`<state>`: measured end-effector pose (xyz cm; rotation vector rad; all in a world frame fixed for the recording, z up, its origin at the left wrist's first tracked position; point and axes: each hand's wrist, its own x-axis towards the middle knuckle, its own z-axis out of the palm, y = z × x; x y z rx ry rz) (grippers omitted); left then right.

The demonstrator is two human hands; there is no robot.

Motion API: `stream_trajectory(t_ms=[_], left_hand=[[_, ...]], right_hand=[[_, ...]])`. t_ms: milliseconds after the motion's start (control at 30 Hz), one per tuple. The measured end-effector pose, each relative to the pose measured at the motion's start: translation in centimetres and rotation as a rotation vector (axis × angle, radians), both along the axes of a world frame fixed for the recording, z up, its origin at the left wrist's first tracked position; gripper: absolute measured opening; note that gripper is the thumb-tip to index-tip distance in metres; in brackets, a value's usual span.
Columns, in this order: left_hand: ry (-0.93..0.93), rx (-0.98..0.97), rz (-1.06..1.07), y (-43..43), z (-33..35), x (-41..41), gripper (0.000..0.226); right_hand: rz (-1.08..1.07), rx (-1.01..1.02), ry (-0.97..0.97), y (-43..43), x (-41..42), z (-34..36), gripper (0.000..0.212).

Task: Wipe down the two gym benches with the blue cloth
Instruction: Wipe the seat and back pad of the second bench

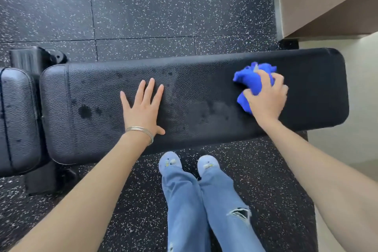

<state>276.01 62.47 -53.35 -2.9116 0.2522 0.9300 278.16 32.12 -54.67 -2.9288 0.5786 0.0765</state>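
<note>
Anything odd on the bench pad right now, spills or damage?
Dark wet-looking spots dot the pad left of the flat left hand, and a dull smear sits mid-pad. The right hand grips the blue cloth at the right end. No tears show.

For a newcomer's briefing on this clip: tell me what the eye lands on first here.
The bright blue cloth stands out first, bunched in the right hand near the right end of the long black bench pad. Next comes the left hand, lying flat with fingers spread on the middle of the pad, thin bangles at its wrist. Dark wet spots dot the pad's left part.
</note>
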Motion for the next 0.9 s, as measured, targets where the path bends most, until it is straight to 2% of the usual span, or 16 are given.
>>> stream_trajectory(t_ms=[67, 100, 167, 267, 333, 433, 500, 533, 600, 700, 767, 833, 900], left_hand=[[0.012, 0.005, 0.033, -0.4, 0.0, 0.1, 0.132], [0.015, 0.005, 0.044, -0.7, 0.0, 0.1, 0.133], [0.012, 0.014, 0.06, -1.2, 0.1, 0.1, 0.133], [0.012, 0.036, 0.068, -1.4, 0.3, 0.0, 0.133], [0.0, 0.036, 0.065, -1.0, 0.5, -0.1, 0.132], [-0.023, 0.037, 0.035, -1.0, 0.8, -0.3, 0.126], [-0.033, 0.023, 0.027, -0.9, 0.8, -0.9, 0.119], [-0.032, 0.01, 0.015, -0.7, 0.8, -1.3, 0.115], [-0.028, 0.011, -0.033, 0.1, 0.6, -2.3, 0.116], [-0.025, 0.023, -0.06, 1.0, 0.3, -3.3, 0.122], [-0.025, 0.027, -0.037, 0.6, 0.1, -3.4, 0.124], [-0.019, 0.023, -0.004, 0.0, 0.1, -3.4, 0.124], [-0.015, 0.029, 0.012, -0.2, 0.2, -3.5, 0.124]], right_hand=[[-0.326, 0.027, -0.026, 0.1, -1.6, -0.4, 0.052], [-0.366, 0.011, -0.033, 1.2, -1.8, -0.6, 0.051], [-0.29, -0.006, -0.058, 4.5, -1.9, -0.7, 0.051], [-0.005, 0.068, -0.095, 10.1, -3.4, -0.6, 0.051], [0.327, 0.088, -0.087, 12.1, -5.7, -0.7, 0.056], [0.882, 0.061, -0.111, 9.0, -7.7, -0.5, 0.052], [1.006, 0.043, -0.136, 4.3, -7.6, -0.6, 0.058], [0.96, 0.032, -0.123, 1.5, -7.7, -0.6, 0.064], [0.699, -0.012, -0.071, -4.4, -8.2, -0.5, 0.067], [0.067, -0.035, 0.03, -10.5, -9.6, 0.0, 0.056], [-0.306, -0.007, 0.035, -10.2, -9.5, -0.2, 0.052], [-0.43, 0.004, -0.003, -6.7, -8.9, -0.5, 0.052], [-0.343, 0.038, -0.045, -1.7, -9.0, -0.6, 0.051]])
